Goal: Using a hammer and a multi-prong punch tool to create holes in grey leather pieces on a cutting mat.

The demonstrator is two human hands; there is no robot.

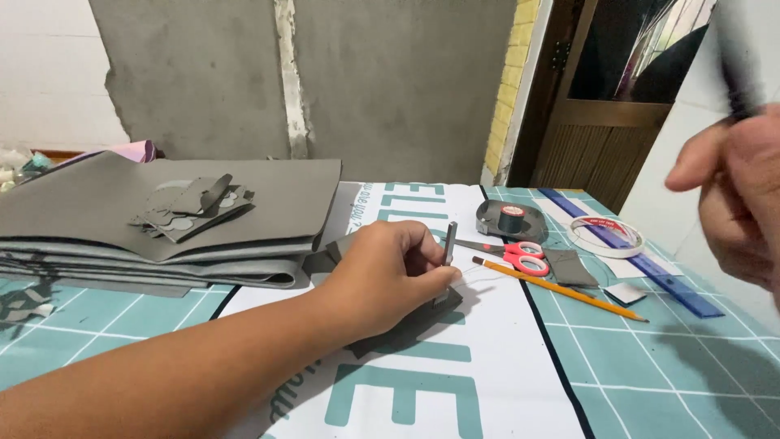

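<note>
Left hand (388,276) rests on the table (650,358), fingers pinched on a small grey strip (449,241) held upright over a dark grey piece (414,321) beneath the palm. A thin thread (479,275) seems to trail from it. Right hand (743,203) is raised near the camera, blurred, fingers closed on a dark pen-like thing (735,65). Just beyond: pencil (561,289), red scissors (512,254), tape roll (605,236), blue ruler (634,254). Left: stacked grey sheets (162,219) with cut shapes (191,207) on top. Some cutting looks done; this small piece looks unfinished.

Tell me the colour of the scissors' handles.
Red, with white inner rims; the scissors show only in the head view.
</note>
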